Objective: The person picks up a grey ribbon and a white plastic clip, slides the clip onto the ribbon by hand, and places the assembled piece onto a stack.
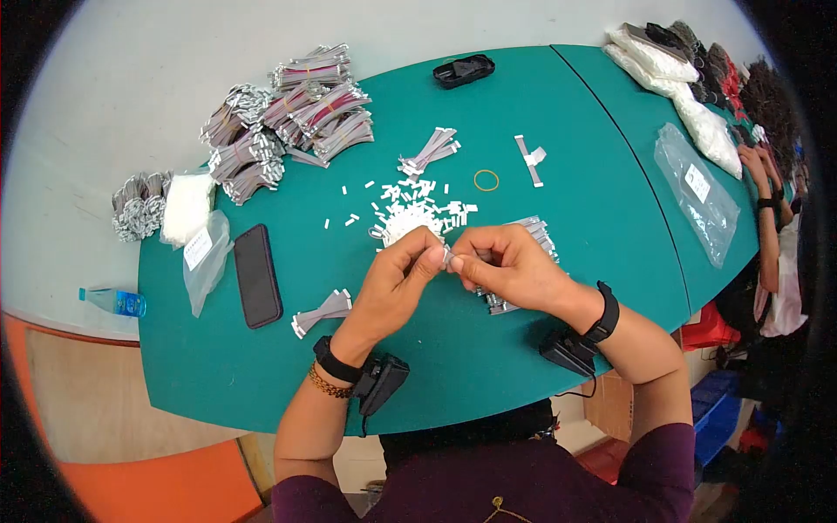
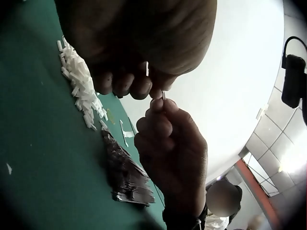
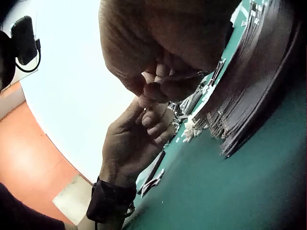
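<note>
Both hands meet over the green table. The left hand (image 1: 390, 288) pinches a small white piece (image 1: 447, 256) between thumb and forefinger, and the right hand (image 1: 516, 272) pinches it from the other side. In the left wrist view the fingertips of the left hand (image 2: 139, 43) and right hand (image 2: 172, 153) nearly touch around the thin piece; the fingers hide most of it. Beyond the hands is a heap of small white pieces (image 1: 410, 220). A stack of grey flat cables (image 1: 534, 235) lies partly under the right hand, seen large in the right wrist view (image 3: 249, 72).
Bundled cables (image 1: 327, 113) are piled at the back left. A phone (image 1: 258, 277), crossed cables (image 1: 324, 312), a bottle (image 1: 113, 302) and plastic bags (image 1: 207, 253) lie left. A rubber band (image 1: 486, 180), single cable (image 1: 529, 161) and black case (image 1: 464, 71) are farther back. Another person's arms (image 1: 765, 218) show right.
</note>
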